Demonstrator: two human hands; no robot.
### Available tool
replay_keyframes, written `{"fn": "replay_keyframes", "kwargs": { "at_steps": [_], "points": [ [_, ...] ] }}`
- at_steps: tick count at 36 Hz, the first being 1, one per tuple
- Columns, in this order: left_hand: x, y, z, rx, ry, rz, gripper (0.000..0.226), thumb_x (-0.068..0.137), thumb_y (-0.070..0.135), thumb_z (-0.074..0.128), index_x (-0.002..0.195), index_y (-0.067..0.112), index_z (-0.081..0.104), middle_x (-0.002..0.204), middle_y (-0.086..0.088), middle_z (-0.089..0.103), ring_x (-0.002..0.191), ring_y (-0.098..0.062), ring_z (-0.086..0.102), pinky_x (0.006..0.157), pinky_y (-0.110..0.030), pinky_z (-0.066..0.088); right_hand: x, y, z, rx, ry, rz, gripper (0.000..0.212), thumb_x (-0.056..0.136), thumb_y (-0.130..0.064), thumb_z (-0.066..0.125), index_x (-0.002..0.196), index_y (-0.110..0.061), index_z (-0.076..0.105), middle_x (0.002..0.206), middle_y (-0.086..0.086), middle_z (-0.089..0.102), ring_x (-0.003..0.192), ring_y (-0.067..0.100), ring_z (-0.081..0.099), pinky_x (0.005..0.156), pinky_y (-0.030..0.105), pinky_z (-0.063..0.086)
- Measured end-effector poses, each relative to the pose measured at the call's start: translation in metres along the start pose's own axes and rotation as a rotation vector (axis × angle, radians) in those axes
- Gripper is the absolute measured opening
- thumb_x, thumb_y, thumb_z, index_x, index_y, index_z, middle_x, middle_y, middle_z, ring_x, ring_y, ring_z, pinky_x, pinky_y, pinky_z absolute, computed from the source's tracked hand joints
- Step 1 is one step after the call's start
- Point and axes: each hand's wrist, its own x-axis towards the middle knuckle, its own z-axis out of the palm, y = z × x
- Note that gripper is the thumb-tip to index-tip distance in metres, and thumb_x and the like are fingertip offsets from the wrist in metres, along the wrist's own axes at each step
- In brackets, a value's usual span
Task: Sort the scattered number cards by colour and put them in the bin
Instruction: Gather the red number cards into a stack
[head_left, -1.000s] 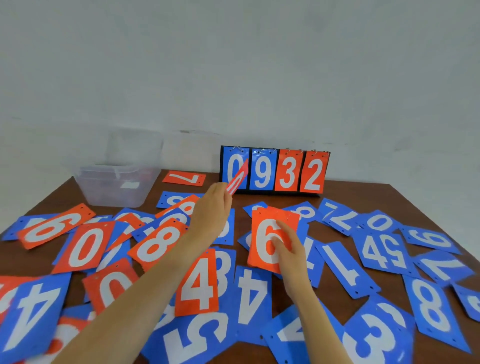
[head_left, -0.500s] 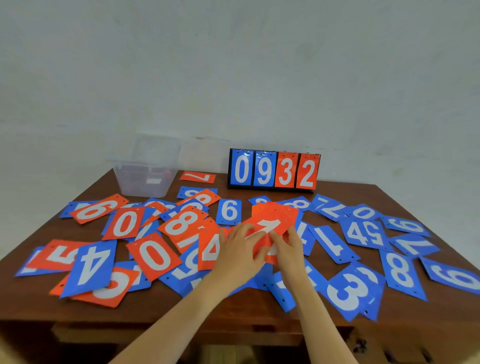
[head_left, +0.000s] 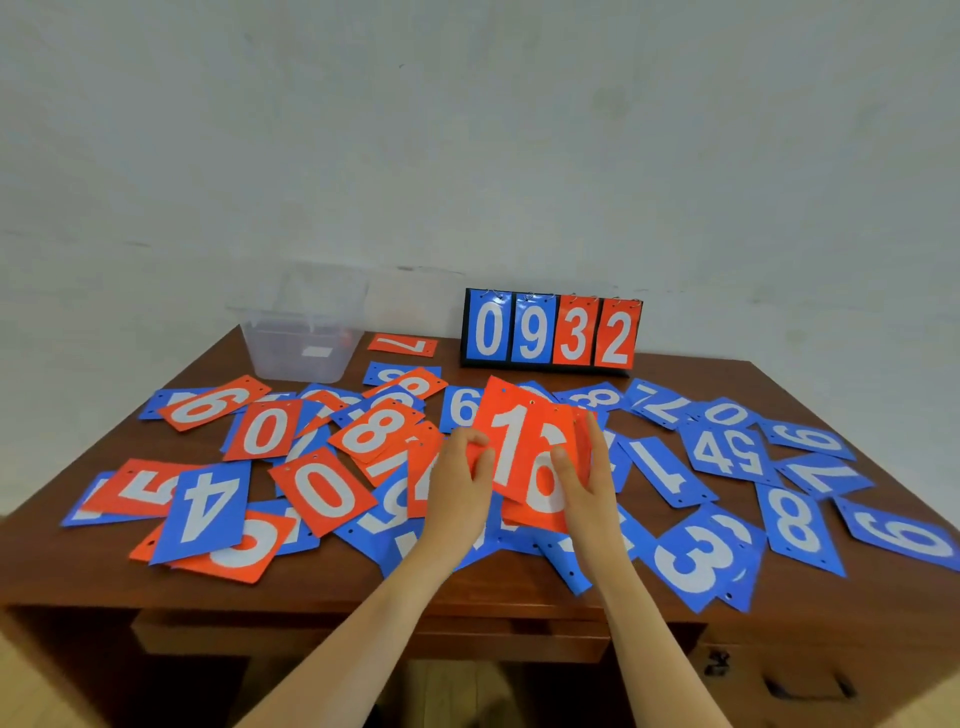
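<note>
Both hands hold a small stack of red number cards (head_left: 524, 447) above the middle of the table; the top card shows a 1 and a 6 shows beneath it. My left hand (head_left: 460, 483) pinches the stack's left edge. My right hand (head_left: 584, 478) grips its right side, fingers over the front. Several red cards (head_left: 265, 431) and blue cards (head_left: 795, 525) lie scattered over the brown table (head_left: 322, 587). The clear plastic bin (head_left: 301, 338) stands at the back left.
A flip scoreboard (head_left: 550, 332) reading 0932 stands at the back centre, against a pale wall. A red 7 card (head_left: 402, 344) lies between bin and scoreboard. The table's front edge and a drawer are just below my forearms.
My left hand came back from the far side with a red card and laid it on the red 6 card in my right hand. The view pulled back from the table.
</note>
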Motion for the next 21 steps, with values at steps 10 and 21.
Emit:
{"fn": "replay_keyframes", "kwargs": {
  "at_steps": [10,21],
  "points": [
    [0.001,-0.021,0.01,0.101,-0.116,0.045,0.017,0.094,0.035,0.054,0.107,0.027,0.061,0.117,0.006,0.045,0.114,-0.007,0.039,0.093,-0.02,0.033,0.008,0.017,-0.003,-0.14,0.004,0.055,0.018,0.093,-0.025,0.059,0.108,-0.034,0.062,0.112,-0.005,0.063,0.092,0.013,0.066,0.072,0.031,0.058],
    [0.045,-0.077,-0.023,0.844,-0.279,-0.202,0.08,0.086,0.062,0.049,0.144,0.011,0.028,0.151,-0.011,0.026,0.14,-0.029,0.021,0.111,-0.04,0.026,0.021,0.028,-0.005,-0.178,0.055,0.136,0.015,0.095,-0.024,0.055,0.108,-0.032,0.06,0.098,-0.012,0.06,0.08,0.013,0.065,0.066,0.034,0.055]
  ]
}}
